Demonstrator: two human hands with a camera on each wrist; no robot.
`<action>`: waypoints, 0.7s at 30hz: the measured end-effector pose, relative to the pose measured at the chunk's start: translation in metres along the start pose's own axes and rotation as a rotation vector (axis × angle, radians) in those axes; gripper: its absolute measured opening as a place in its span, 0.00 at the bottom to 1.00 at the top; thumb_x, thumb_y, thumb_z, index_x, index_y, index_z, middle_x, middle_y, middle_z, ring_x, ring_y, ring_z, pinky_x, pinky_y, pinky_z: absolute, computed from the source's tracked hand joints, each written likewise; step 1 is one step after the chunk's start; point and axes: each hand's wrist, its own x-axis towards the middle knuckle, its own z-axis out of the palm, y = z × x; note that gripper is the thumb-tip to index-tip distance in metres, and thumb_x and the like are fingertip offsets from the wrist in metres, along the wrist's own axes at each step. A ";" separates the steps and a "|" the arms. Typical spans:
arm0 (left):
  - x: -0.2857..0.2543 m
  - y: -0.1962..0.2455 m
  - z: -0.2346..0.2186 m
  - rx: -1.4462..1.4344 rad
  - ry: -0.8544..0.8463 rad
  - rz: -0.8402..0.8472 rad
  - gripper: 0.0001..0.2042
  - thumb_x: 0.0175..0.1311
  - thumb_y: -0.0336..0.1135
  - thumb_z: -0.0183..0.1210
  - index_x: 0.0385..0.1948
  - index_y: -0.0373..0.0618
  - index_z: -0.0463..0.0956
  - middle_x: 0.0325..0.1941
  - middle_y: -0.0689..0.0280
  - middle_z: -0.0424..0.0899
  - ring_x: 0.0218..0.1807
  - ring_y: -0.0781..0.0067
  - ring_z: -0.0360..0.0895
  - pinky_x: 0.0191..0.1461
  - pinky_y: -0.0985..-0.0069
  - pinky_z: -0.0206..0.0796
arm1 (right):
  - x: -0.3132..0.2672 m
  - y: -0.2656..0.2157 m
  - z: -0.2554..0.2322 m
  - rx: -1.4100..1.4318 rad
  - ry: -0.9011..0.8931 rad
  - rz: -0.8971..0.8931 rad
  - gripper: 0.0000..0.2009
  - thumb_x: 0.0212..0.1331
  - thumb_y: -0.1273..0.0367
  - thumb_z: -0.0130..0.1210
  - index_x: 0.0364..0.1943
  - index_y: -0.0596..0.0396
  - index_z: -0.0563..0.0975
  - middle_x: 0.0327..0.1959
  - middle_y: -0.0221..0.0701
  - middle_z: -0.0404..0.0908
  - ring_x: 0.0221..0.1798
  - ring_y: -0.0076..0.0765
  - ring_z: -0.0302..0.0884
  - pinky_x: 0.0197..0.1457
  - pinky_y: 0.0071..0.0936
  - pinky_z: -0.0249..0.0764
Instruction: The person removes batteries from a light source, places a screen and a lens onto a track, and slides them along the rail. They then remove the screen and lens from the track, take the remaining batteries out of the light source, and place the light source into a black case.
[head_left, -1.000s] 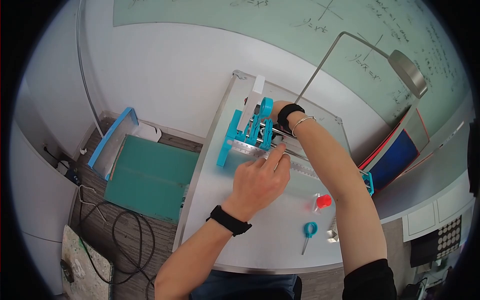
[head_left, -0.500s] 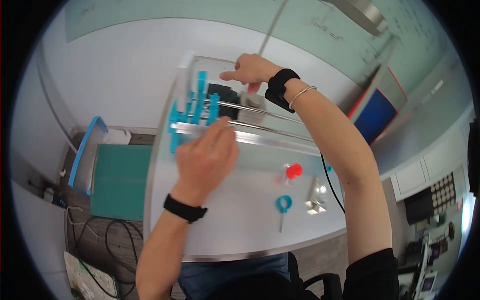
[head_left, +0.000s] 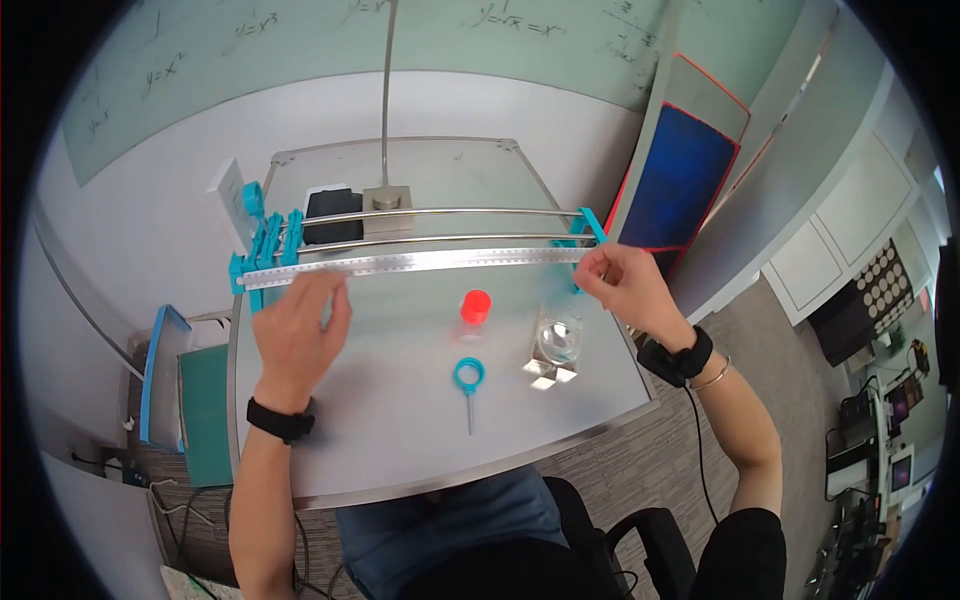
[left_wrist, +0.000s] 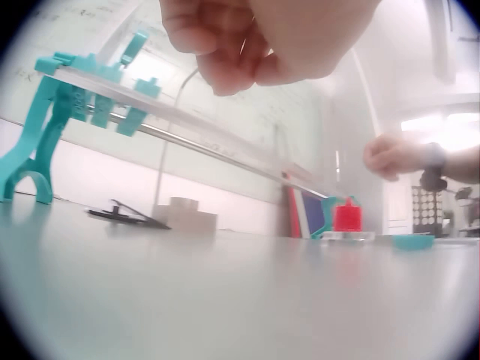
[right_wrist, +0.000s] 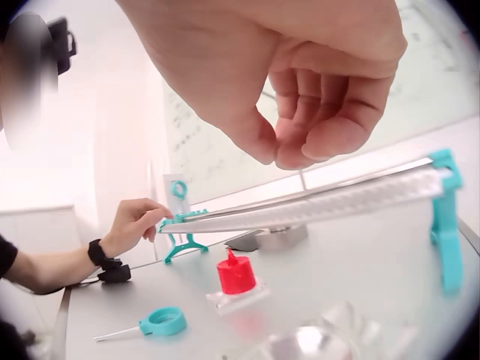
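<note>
A long metal-coloured ruler runs along the front of two shiny rods, carried by teal end supports. Several teal holders sit together near the left end. My left hand hovers by the ruler's left part, fingers loosely bent with nothing between them. Close to the ruler's right end is my right hand, its thumb and fingertips drawn together and bare in the right wrist view. In front of the ruler stands a red candle-shaped piece on a clear base.
A teal ring on a thin stem lies on the white table. To its right is a clear, shiny round piece. Behind the rods are a black object and a lamp base. A white panel rises at the left end.
My right hand has come away from the left end, behind the rods, over to the ruler's right end. My left hand has drawn slightly back from the ruler. The head view has turned.
</note>
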 end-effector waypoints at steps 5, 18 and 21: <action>-0.016 0.086 0.012 -0.087 -0.259 0.131 0.04 0.59 0.32 0.65 0.31 0.51 0.78 0.29 0.69 0.77 0.23 0.65 0.79 0.25 0.71 0.70 | -0.044 0.036 0.019 -0.063 -0.160 0.021 0.36 0.49 0.48 0.74 0.55 0.63 0.79 0.52 0.43 0.82 0.39 0.37 0.86 0.43 0.34 0.82; -0.007 0.215 0.096 -0.019 -0.690 0.136 0.34 0.49 0.51 0.72 0.49 0.29 0.74 0.37 0.58 0.83 0.38 0.62 0.81 0.38 0.66 0.73 | -0.042 0.066 0.040 -0.148 -0.267 0.086 0.49 0.31 0.43 0.80 0.56 0.68 0.77 0.53 0.50 0.79 0.56 0.52 0.80 0.58 0.41 0.76; -0.004 0.223 0.105 -0.062 -0.725 0.064 0.39 0.49 0.51 0.72 0.55 0.26 0.69 0.39 0.55 0.84 0.38 0.58 0.83 0.38 0.64 0.74 | -0.051 0.067 0.032 -0.096 -0.181 0.099 0.42 0.38 0.51 0.79 0.55 0.67 0.77 0.50 0.49 0.81 0.54 0.43 0.81 0.56 0.35 0.77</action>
